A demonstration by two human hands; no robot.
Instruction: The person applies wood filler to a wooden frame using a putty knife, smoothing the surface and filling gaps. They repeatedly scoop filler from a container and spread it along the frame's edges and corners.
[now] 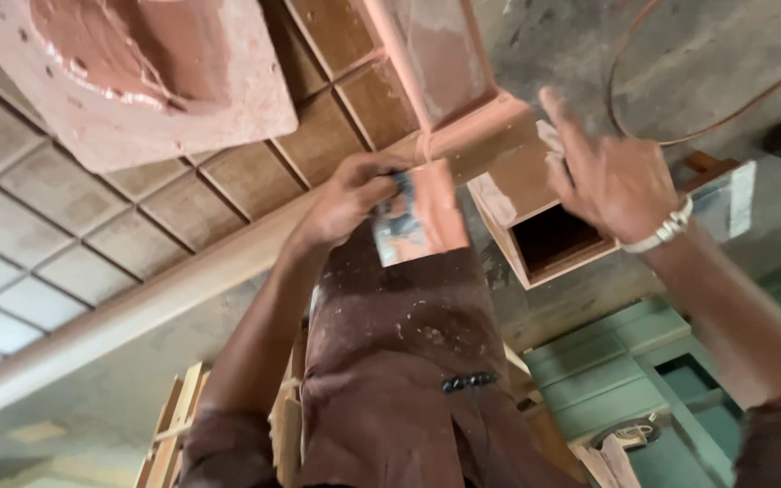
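Note:
My left hand (354,194) grips a flat metal scraper (418,221) smeared with pinkish filler. The blade lies against the near end of a hollow wooden box post (508,172). The post is coated in the same pink filler, and its dark open end (558,239) faces me. My right hand (612,176), with a pale band on the wrist, rests spread on the right side of the post. A small pale scrap (549,136) shows by its fingertips; I cannot tell whether it is held.
A wooden lattice panel (47,244) with a long rail (164,289) runs across the left. A pink-coated slab (137,81) lies at top left. A green cabinet (625,361) stands at lower right. A thin hose loop (680,136) lies on the concrete floor. My brown apron (399,361) fills the bottom centre.

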